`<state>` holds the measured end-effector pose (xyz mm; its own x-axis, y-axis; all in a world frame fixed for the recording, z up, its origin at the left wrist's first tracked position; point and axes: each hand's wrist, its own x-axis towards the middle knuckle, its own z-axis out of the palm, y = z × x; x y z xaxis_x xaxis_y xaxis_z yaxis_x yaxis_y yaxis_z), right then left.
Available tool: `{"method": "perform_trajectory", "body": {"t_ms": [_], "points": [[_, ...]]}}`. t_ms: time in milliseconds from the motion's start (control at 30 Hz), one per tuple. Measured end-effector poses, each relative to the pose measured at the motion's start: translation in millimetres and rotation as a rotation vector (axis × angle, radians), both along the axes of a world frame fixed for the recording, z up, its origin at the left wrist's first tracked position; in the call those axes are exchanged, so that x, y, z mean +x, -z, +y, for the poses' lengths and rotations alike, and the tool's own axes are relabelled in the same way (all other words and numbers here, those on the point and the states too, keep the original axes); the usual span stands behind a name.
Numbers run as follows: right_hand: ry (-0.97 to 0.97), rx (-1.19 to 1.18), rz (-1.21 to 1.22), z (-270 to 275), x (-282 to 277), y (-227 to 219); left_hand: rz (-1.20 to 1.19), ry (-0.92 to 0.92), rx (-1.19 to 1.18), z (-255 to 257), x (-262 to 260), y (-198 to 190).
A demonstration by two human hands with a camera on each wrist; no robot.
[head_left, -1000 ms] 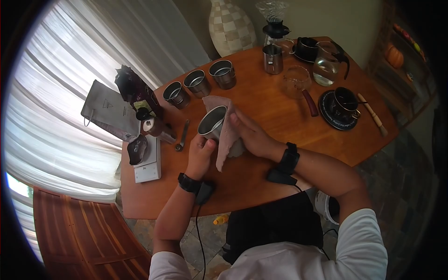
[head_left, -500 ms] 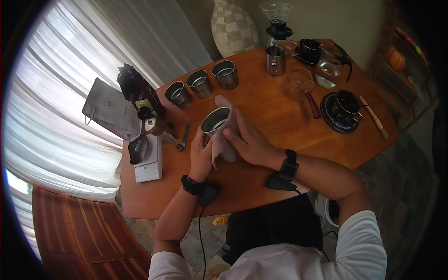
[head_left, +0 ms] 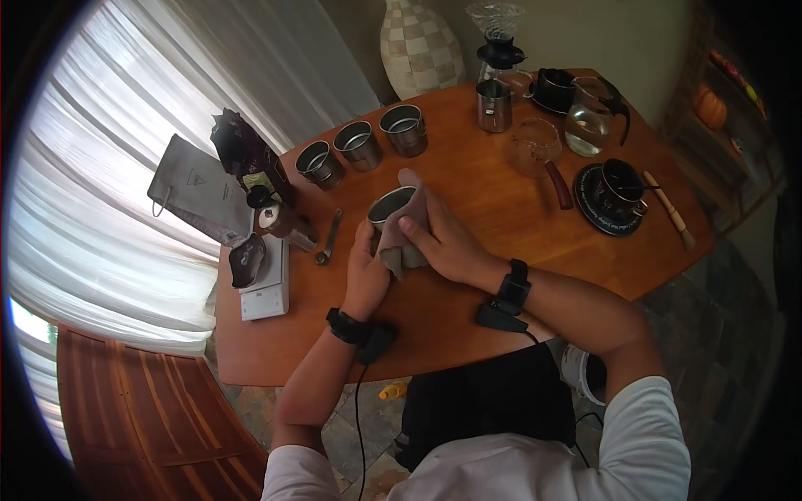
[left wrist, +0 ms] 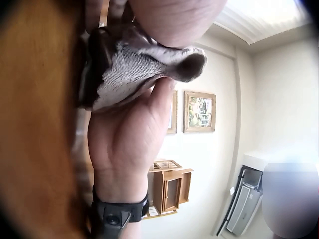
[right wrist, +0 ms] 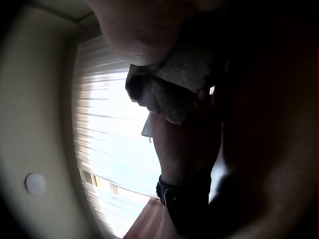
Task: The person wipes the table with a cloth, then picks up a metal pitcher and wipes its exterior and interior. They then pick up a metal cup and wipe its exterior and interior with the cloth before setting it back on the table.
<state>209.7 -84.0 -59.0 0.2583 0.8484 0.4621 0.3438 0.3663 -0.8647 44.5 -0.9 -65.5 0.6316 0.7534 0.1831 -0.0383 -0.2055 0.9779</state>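
Note:
Both hands hold a metal cup [head_left: 393,204] above the table's near half, its rim tilted. My left hand [head_left: 365,271] grips the cup from the left and below. A pinkish-grey cloth [head_left: 408,237] wraps the cup's right side, and my right hand [head_left: 452,246] clasps cloth and cup together, thumb on the cloth. In the left wrist view the cloth [left wrist: 129,72] is bunched between the two hands. The right wrist view is dark; the cloth [right wrist: 174,82] shows there between the hands. The fingers behind the cup are partly hidden.
Three metal cups [head_left: 357,146] stand behind the hands. At left are a white scale [head_left: 265,302], bags, a grinder [head_left: 286,227] and a spoon [head_left: 329,238]. At right are a metal pitcher [head_left: 494,107], glass servers, a black cup on a saucer [head_left: 595,209] and a brush [head_left: 668,209].
The cup has tilted and turned slightly, its opening less visible. My right hand and the cloth have shifted round it, with the thumb now on the cloth's front.

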Motion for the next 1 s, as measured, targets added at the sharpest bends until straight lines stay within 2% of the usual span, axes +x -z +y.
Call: {"method": "perform_trajectory", "body": {"t_ms": [67,100,133,200,300,367,400,467,567,600,667,700,733,767,800,867,933,1000], "points": [[0.046,0.107,-0.054,-3,-7,-6,0.017,-0.033,0.067,6,-2,5],[0.020,0.083,-0.040,-6,-8,-9,-0.060,0.017,-0.055,8,-2,6],[-0.009,0.034,-0.041,-10,-6,-17,-0.047,-0.010,-0.077,5,-5,4],[-0.054,-0.016,-0.042,-11,-3,-17,-0.059,0.063,-0.225,3,-5,-3],[-0.085,-0.038,0.033,-7,0,-15,-0.155,0.039,-0.181,-4,2,-10],[-0.190,-0.030,0.299,-6,-1,-17,-0.234,0.004,-0.193,-6,3,-12],[-0.192,-0.031,0.300,-7,0,-19,-0.259,0.070,-0.227,-3,0,-10],[-0.199,-0.263,0.467,-10,2,-24,-0.284,0.138,-0.260,1,-3,-9],[-0.190,-0.316,0.595,8,12,13,-0.267,0.242,-0.397,0,-2,-10],[-0.186,-0.322,0.598,9,15,20,-0.183,0.196,-0.381,-3,0,-13],[-0.094,-0.217,0.308,7,16,14,-0.098,0.153,-0.363,-3,0,-10],[-0.092,-0.216,0.308,5,11,12,-0.009,0.094,-0.217,1,-3,-2],[-0.096,-0.092,0.260,1,-3,-1,0.077,0.037,-0.067,4,-3,1],[-0.098,0.034,0.210,-2,-10,-9,0.075,0.042,-0.060,4,-1,-1],[-0.091,0.041,0.206,-4,-10,-9,-0.011,0.003,-0.005,-1,1,-4],[-0.146,-0.080,0.237,-7,-8,-8,-0.095,-0.019,0.053,-7,2,-13],[-0.123,-0.159,0.244,-6,0,-9,-0.185,-0.095,-0.029,-11,0,-22],[-0.117,-0.243,0.248,-4,7,-9,-0.206,-0.035,-0.045,-1,1,-9]]}}
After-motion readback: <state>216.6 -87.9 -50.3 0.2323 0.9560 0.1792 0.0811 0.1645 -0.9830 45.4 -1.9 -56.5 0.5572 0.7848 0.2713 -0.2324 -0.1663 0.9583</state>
